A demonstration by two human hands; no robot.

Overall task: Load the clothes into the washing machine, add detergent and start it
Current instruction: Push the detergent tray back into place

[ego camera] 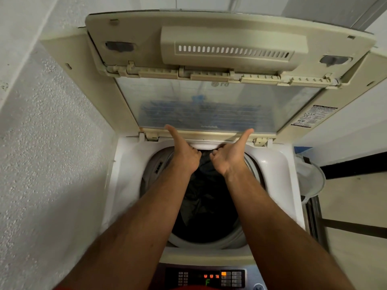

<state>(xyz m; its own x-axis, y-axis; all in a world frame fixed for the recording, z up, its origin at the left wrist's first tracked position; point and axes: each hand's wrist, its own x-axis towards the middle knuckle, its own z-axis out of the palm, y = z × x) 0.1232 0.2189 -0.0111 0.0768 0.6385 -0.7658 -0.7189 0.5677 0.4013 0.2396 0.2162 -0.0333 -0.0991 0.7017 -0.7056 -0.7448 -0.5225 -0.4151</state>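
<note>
Hands reach over the drum (159, 164): left hand (184, 155) and right hand (228, 158) apparently grip the far white ledge (204, 145), thumbs up against the lid (209, 105); dark clothes (205, 201) inside.

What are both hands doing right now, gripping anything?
Left hand: thumb up, fingers curled over the lid's front edge, gripping it.
Right hand: the same, gripping the lid edge.

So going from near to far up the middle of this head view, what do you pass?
Control panel → drum with dark clothes → left hand and right hand side by side, gripping the lid's front edge → lid's hinge fold.
</note>
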